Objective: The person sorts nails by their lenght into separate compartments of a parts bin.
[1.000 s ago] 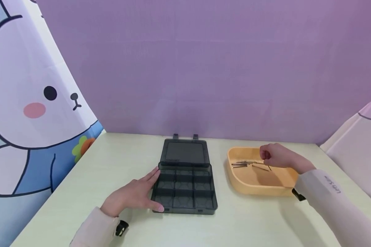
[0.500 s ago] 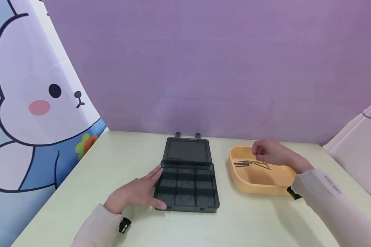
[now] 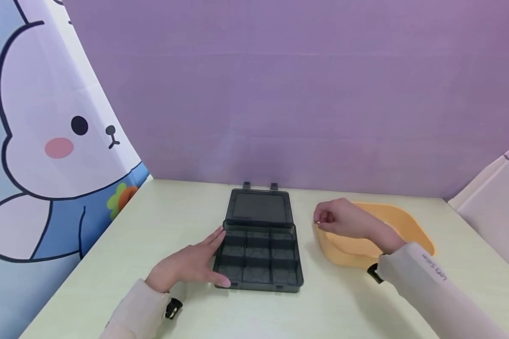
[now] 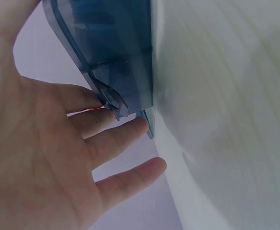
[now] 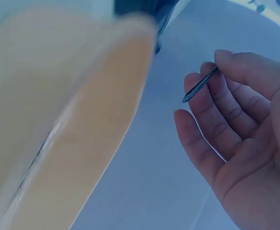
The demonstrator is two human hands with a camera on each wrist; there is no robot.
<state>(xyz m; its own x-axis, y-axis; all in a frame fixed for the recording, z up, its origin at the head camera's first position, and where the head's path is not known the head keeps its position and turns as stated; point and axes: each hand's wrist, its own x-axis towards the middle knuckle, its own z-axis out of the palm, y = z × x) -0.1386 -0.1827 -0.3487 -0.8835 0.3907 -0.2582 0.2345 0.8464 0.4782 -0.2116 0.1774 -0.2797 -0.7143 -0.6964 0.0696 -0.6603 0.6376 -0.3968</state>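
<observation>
The right hand (image 3: 343,219) hangs over the near-box side of a shallow orange-yellow plastic tray (image 3: 343,256), pinching a slender dark metal pin with a pointed tip (image 5: 200,85) between thumb and fingertips, its other fingers loosely bent. The pin's tip sticks out past the fingers. It is probably light, stiff and hard to break, but smooth and thin enough to roll in the grip; a firm pinch about the shank, clear of the point, should suit it.

The left hand (image 3: 188,266) has its fingers spread and nearly straight, grasping nothing; thumb and fingertips touch the left side of a translucent black plastic box with compartments (image 3: 258,286), which lies between the two hands with its lid (image 3: 260,208) folded back, away from the person. The box looks rigid, light and apt to slide, so its side walls seem the best hold
</observation>
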